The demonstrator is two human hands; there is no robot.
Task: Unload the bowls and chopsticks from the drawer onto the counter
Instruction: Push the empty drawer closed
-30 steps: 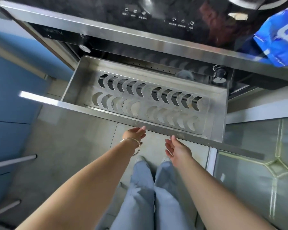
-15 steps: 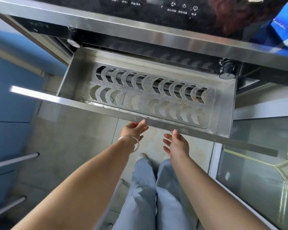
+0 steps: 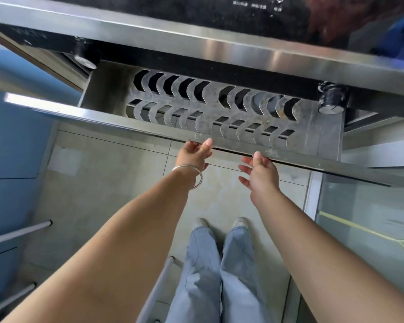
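Now the stainless-steel pull-out drawer [image 3: 324,134] shows only its slotted metal rack [image 3: 210,108]; left hand [image 3: 194,155] and right hand [image 3: 261,170] touch its front rail with straight, loose fingers, gripping nothing

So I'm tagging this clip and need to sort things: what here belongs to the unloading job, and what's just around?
Job:
- stainless steel pull-out drawer with slotted metal rack, no bowls or chopsticks visible
- left hand, fingers on drawer's front edge
- right hand, thumb at that edge

Around:
- black glass cooktop
- silver bangle
- blue cabinet fronts
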